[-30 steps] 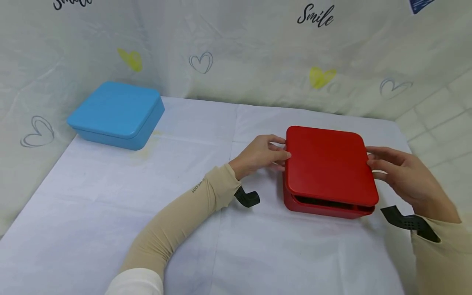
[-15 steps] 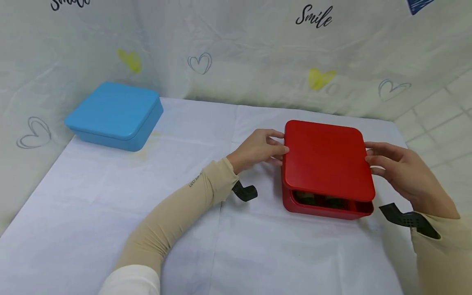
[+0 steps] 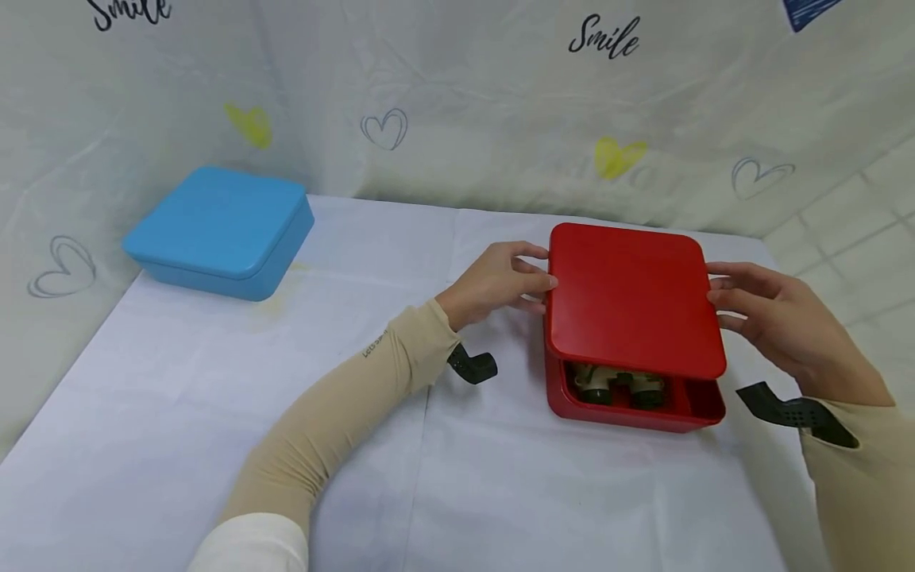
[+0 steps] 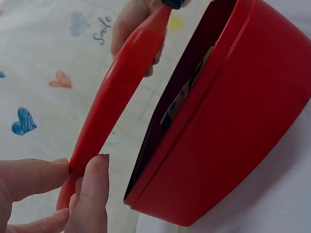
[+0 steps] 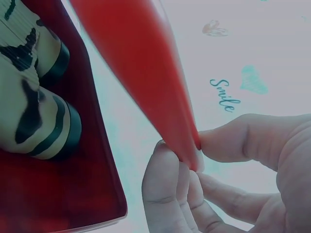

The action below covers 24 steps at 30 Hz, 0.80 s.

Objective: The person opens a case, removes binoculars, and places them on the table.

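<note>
Both hands hold a flat red lid (image 3: 636, 302) above a red box (image 3: 622, 415) on the right of the table. My left hand (image 3: 493, 284) pinches the lid's left edge; in the left wrist view the lid (image 4: 114, 87) stands apart from the box rim. At the opposite edge, my right hand (image 3: 782, 326) pinches it between thumb and fingers. Through the front gap a pair of binoculars (image 3: 596, 381), cream with dark patches and black ends, shows inside the box. The right wrist view shows the binoculars (image 5: 29, 121) closer up. The lid hides the box's rear part.
A closed light-blue box (image 3: 221, 226) sits at the table's back left. White cloth (image 3: 343, 477) covers the table. Behind stands a pale sheet (image 3: 486, 95) printed with hearts and "Smile". The table's right edge runs close to my right arm.
Both hands have raised the lid and shifted it toward the back, so the front gap has widened and the binoculars have come into view. The blue box has stayed put.
</note>
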Each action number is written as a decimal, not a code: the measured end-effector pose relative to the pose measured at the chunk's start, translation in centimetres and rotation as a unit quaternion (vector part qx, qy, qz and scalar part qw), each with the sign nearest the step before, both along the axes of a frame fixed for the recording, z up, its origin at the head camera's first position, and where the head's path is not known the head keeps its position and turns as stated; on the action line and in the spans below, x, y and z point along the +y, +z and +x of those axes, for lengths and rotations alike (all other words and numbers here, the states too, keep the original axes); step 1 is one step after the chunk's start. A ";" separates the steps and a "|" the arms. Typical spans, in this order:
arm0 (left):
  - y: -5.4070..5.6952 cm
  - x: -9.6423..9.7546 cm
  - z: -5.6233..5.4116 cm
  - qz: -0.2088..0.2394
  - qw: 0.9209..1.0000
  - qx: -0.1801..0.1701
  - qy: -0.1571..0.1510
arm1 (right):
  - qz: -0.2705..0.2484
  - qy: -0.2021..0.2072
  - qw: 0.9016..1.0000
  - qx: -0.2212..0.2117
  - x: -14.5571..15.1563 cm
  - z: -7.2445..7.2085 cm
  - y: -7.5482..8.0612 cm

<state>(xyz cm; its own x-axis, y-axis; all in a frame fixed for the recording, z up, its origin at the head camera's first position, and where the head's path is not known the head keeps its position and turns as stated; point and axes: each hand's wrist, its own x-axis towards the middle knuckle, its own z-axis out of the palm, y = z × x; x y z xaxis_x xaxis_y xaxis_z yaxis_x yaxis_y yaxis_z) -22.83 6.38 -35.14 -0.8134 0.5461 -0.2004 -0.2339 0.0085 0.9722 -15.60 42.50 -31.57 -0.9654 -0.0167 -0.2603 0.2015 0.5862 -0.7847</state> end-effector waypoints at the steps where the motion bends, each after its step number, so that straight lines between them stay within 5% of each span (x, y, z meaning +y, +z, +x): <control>1: 0.1 0.0 -0.1 0.000 1.000 0.001 0.001 | -0.006 0.000 1.000 0.002 0.0 -0.1 0.0; 13: 0.5 -0.1 -1.1 -0.025 1.000 0.000 -0.001 | -0.056 -0.003 0.998 0.013 0.4 -1.5 0.3; 20: 0.5 0.1 -1.8 -0.008 1.000 0.007 0.013 | -0.130 -0.006 0.991 0.021 0.5 -2.3 0.6; 24: 0.4 0.3 -2.1 0.006 1.000 0.005 0.020 | -0.126 -0.005 0.992 0.015 0.4 -2.8 0.7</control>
<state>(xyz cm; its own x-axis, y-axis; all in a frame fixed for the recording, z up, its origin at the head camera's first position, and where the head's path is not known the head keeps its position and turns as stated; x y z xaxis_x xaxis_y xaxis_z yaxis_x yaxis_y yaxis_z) -24.94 6.64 -34.75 -0.8364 0.5159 -0.1851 -0.2232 -0.0122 0.9747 -18.37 42.91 -30.89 -0.9731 -0.0690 -0.2199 0.1800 0.3682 -0.9121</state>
